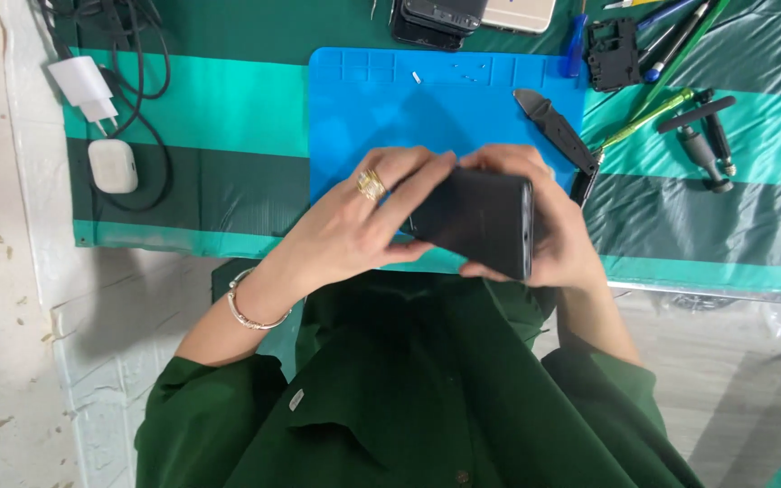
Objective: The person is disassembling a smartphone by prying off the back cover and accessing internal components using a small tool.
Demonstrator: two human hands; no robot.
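A dark smartphone [481,221] is held over the near edge of a blue work mat [363,99], tilted so its dark face and one side edge show. My left hand [354,226], with a gold ring and a bracelet at the wrist, grips the phone's left end, fingers laid across its face. My right hand [558,239] wraps around the phone's right end from behind. Both hands sit close to my chest, above my green shirt.
On the green striped table cover lie a black-handled blade tool [555,128], several screwdrivers [702,136], a black part [612,54], stacked phones [440,18], a white charger [83,86] with dark cables, and a white earbud case [113,165].
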